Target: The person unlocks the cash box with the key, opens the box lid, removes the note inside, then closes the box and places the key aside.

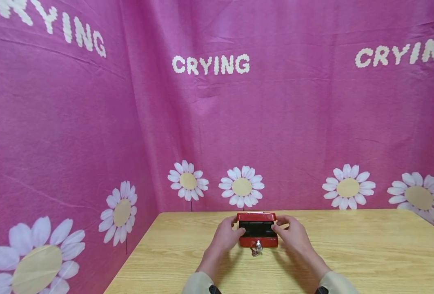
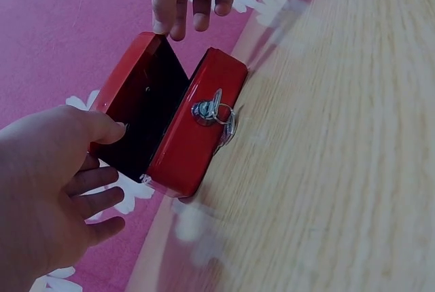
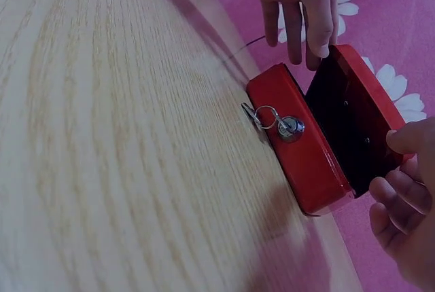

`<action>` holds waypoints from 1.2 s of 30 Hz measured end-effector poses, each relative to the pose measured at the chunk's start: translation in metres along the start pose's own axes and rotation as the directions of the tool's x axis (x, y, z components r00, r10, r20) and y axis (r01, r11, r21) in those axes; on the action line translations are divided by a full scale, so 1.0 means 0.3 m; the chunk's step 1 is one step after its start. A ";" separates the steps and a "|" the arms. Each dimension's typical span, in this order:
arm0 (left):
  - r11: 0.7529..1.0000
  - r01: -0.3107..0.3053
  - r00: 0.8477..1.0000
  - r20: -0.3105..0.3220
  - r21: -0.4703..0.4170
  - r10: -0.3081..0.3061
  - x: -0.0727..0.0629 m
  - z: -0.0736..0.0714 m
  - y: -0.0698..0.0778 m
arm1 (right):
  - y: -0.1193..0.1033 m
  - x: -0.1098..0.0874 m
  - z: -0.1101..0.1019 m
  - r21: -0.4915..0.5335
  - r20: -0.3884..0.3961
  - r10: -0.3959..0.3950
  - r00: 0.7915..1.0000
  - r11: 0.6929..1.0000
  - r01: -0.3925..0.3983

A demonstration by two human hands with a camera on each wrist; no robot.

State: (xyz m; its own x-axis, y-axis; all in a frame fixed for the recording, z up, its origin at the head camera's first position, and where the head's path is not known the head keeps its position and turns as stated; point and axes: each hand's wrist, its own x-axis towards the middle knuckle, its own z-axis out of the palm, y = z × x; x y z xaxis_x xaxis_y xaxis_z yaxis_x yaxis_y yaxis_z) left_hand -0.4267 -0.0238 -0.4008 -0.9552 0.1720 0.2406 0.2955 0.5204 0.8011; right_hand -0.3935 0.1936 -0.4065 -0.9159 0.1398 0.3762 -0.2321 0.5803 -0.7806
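Note:
A small red metal cash box [image 1: 244, 242] stands on the table with its lid [image 1: 256, 217] raised, showing a dark interior. My left hand [image 1: 225, 235] pinches the lid's left end, thumb on the inner side and fingers behind. At the other end, my right hand [image 1: 293, 235] grips the lid the same way. In the left wrist view, the other fingers of the left hand [image 2: 54, 190] spread loosely beside the box. A key sits in the round silver lock [image 3: 291, 128] on the front, and a key ring [image 3: 266, 117] hangs from it with another key.
The light wood-grain table [image 1: 367, 253] reaches out on both sides of the box and toward me. Behind it and along the left hangs a magenta cloth [image 1: 283, 122] printed with white daisies and lettering, close to the table's far edge.

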 end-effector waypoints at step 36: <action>1.000 0.024 1.000 0.001 -0.003 -0.024 0.057 0.008 0.023 | -0.004 0.068 0.013 0.037 0.059 -0.052 0.997 0.998 0.050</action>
State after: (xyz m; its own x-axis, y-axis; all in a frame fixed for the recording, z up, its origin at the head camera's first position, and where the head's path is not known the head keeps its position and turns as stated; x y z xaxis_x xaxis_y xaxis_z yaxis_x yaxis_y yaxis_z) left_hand -0.4408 -0.0153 -0.3924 -0.9620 0.1600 0.2213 0.2727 0.5220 0.8082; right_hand -0.4132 0.1927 -0.3998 -0.9204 0.0616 0.3862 -0.2894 0.5568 -0.7786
